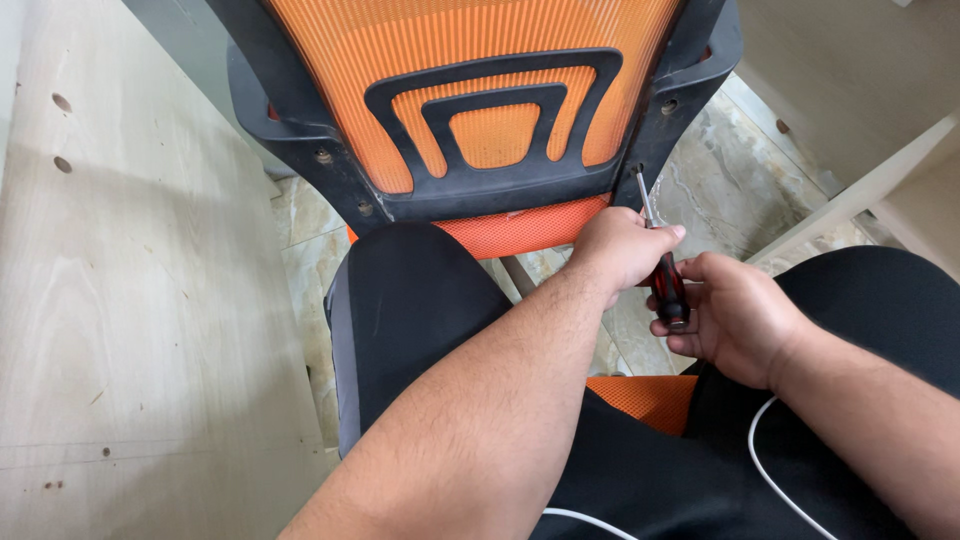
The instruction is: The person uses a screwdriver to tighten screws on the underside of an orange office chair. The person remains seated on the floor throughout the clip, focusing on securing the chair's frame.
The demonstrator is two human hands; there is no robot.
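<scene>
Marble floor (720,190) — both hands, left hand (622,245), right hand (735,315), grip screwdriver (662,265) at orange chair (480,90).

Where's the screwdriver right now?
Head view, right of centre: the screwdriver is held by both hands, its tip at the chair back's lower right frame.

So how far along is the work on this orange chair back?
Done: the chair back sits against the orange seat. In hand: both hands, left and right, hold a screwdriver, tip at the right side of the black frame. Left: open screw holes show on the left side.
</scene>
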